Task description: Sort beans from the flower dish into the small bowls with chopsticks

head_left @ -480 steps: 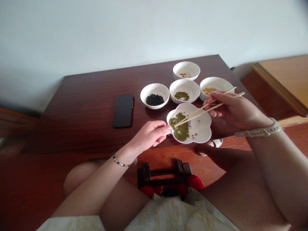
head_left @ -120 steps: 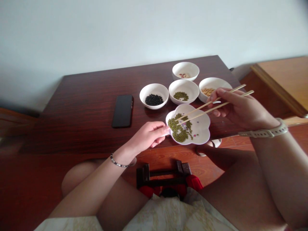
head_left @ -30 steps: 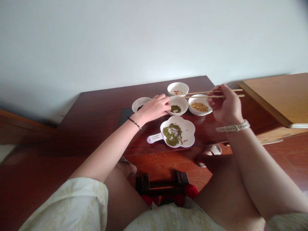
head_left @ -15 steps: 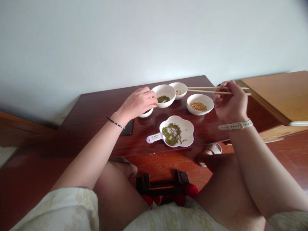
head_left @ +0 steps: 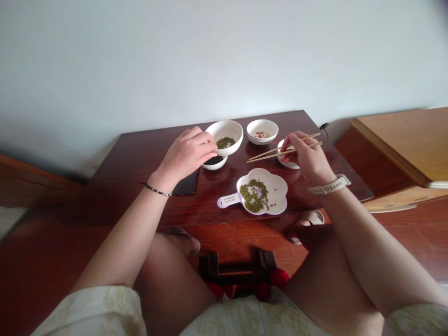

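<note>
My left hand (head_left: 193,150) grips the rim of a white bowl (head_left: 234,129) with green beans (head_left: 226,143) in it. That bowl is tilted and sits partly above a smaller bowl of dark contents (head_left: 214,161). Between the fingers of my right hand (head_left: 304,153) is a pair of chopsticks (head_left: 268,154), tips together and pointing left over the table. Behind that hand, a white bowl (head_left: 281,145) is mostly hidden. Nearer me lies a flower-shaped dish (head_left: 279,189) with a handle, holding more green beans (head_left: 255,198).
A white bowl (head_left: 263,124) with red and pale pieces stands at the back of the dark wooden table (head_left: 150,154). A black flat object (head_left: 186,185) lies below my left hand. To the right is a lighter wooden cabinet (head_left: 402,140).
My left hand has shifted the bowl of green beans left, away from the back bowl. My right hand has moved left and nearer with the chopsticks, now covering the yellow-bean bowl.
</note>
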`<state>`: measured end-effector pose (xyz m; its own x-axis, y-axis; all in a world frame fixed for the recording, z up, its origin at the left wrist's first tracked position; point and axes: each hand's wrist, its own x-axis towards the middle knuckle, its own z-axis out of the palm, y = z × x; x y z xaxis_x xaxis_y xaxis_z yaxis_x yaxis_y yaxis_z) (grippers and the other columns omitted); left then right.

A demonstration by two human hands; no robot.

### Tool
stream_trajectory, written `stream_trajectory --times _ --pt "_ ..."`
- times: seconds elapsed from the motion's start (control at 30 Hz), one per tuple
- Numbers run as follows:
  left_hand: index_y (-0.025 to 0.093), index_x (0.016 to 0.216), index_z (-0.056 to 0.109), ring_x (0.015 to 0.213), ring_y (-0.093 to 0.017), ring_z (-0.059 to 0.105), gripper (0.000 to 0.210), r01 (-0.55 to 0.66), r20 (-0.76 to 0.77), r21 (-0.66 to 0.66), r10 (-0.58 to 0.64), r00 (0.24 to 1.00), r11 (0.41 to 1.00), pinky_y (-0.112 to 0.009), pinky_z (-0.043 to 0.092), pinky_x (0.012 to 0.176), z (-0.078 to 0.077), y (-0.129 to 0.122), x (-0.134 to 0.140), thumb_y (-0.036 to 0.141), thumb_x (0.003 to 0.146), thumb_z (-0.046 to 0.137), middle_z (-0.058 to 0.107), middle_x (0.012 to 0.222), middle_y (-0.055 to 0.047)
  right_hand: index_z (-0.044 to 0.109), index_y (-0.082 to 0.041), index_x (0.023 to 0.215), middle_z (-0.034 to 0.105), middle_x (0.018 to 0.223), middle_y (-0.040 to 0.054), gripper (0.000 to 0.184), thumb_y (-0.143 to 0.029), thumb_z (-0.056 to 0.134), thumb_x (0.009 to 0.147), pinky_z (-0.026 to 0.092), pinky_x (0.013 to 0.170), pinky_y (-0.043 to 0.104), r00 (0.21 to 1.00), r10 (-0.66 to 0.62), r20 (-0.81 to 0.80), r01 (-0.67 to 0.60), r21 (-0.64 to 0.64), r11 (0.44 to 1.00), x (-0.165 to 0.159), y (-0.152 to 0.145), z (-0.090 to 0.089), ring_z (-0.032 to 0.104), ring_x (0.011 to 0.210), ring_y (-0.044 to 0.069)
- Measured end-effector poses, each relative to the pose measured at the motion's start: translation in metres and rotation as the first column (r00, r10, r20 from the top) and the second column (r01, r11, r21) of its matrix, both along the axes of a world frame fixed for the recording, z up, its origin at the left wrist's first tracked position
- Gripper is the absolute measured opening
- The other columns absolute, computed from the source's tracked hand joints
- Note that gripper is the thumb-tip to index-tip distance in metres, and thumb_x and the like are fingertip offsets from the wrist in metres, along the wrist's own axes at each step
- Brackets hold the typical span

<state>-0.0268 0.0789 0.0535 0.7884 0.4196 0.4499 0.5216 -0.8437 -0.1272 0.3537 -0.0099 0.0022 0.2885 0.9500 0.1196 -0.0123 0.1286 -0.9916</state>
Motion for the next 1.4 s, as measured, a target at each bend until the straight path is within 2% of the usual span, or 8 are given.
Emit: stream_trajectory --times 0.17,0.3,0.47,0.8,0.93,1.07,1.27,1.4 --pt "0.023 0.122 0.095 0.118 -0.034 0.073 0.026 -0.038 0.012 0.008 0.038 0.999 0.999 -0.058 0.064 0.112 0.000 -0.004 -0.002 0.014 0.119 0.071 0.088 0.125 -0.011 0.078 -0.026 0.084 0.075 0.076 0.0013 0.042 -0.051 0.090 0.115 0.059 0.051 0.021 1.000 0.013 0.012 -0.013 0.019 1.000 -0.013 0.000 0.001 0.074 0.059 0.014" --pt "0.025 0.125 0.096 0.116 -0.035 0.073 0.022 -0.050 0.018 -0.009 0.050 0.999 0.999 -0.059 0.064 0.111 0.001 -0.009 -0.003 0.017 0.116 0.077 0.087 0.123 -0.011 0.077 -0.026 0.083 0.075 0.077 0.0010 0.042 -0.048 0.095 0.113 0.059 0.049 0.021 0.997 0.021 -0.077 -0.017 0.049 0.999 -0.024 -0.001 0.001 0.073 0.057 0.013" --pt "0.026 0.123 0.095 0.115 -0.035 0.071 0.016 -0.040 0.019 -0.028 0.040 0.999 0.999 -0.057 0.064 0.108 0.002 -0.015 -0.004 0.022 0.114 0.083 0.086 0.123 -0.011 0.076 -0.026 0.084 0.077 0.076 0.0001 0.040 -0.045 0.097 0.113 0.056 0.048 0.020 0.998 0.033 -0.059 -0.029 0.063 0.998 -0.030 -0.001 0.001 0.073 0.057 0.012" --pt "0.024 0.124 0.093 0.119 -0.035 0.072 0.021 -0.054 0.028 -0.006 0.054 0.998 0.999 -0.059 0.063 0.110 -0.006 -0.012 -0.011 0.014 0.116 0.077 0.085 0.124 -0.010 0.078 -0.026 0.084 0.075 0.067 0.0010 0.043 -0.050 0.089 0.118 0.053 0.047 0.020 0.999 0.044 0.017 -0.045 0.043 0.998 -0.017 -0.001 -0.002 0.070 0.055 0.013" --pt "0.026 0.124 0.090 0.122 -0.032 0.067 0.020 -0.043 -0.014 -0.012 0.043 0.999 0.999 -0.055 0.061 0.113 -0.007 -0.011 -0.014 0.017 0.123 0.072 0.085 0.131 -0.010 0.077 -0.025 0.084 0.076 0.070 0.0015 0.041 -0.046 0.095 0.115 0.053 0.046 0.019 0.999 0.016 -0.044 -0.015 0.023 1.000 -0.017 -0.003 0.001 0.071 0.054 0.013" --pt "0.025 0.127 0.087 0.123 -0.031 0.062 0.018 -0.044 -0.067 0.001 0.044 0.997 0.999 -0.052 0.059 0.113 -0.005 -0.011 -0.014 0.019 0.125 0.070 0.086 0.135 -0.011 0.078 -0.025 0.082 0.075 0.070 0.0012 0.043 -0.047 0.092 0.117 0.053 0.046 0.019 1.000 0.022 -0.018 -0.022 0.008 1.000 -0.018 -0.003 0.001 0.072 0.056 0.013" --pt "0.024 0.122 0.090 0.120 -0.033 0.068 0.021 -0.040 -0.006 -0.005 0.040 0.999 0.999 -0.054 0.060 0.109 -0.004 -0.014 -0.010 0.013 0.123 0.071 0.086 0.127 -0.010 0.078 -0.025 0.083 0.080 0.079 0.0027 0.040 -0.044 0.099 0.112 0.056 0.046 0.021 0.996 -0.003 -0.094 0.005 0.014 1.000 -0.018 -0.002 -0.001 0.072 0.055 0.013" --pt "0.024 0.123 0.088 0.119 -0.032 0.067 0.020 -0.028 -0.035 0.027 0.029 0.999 0.999 -0.053 0.061 0.108 -0.005 -0.014 -0.009 0.014 0.124 0.071 0.087 0.130 -0.009 0.080 -0.025 0.082 0.079 0.076 0.0024 0.041 -0.044 0.097 0.114 0.056 0.047 0.020 0.999 0.002 -0.054 -0.002 0.012 1.000 -0.018 -0.002 -0.001 0.073 0.056 0.013"
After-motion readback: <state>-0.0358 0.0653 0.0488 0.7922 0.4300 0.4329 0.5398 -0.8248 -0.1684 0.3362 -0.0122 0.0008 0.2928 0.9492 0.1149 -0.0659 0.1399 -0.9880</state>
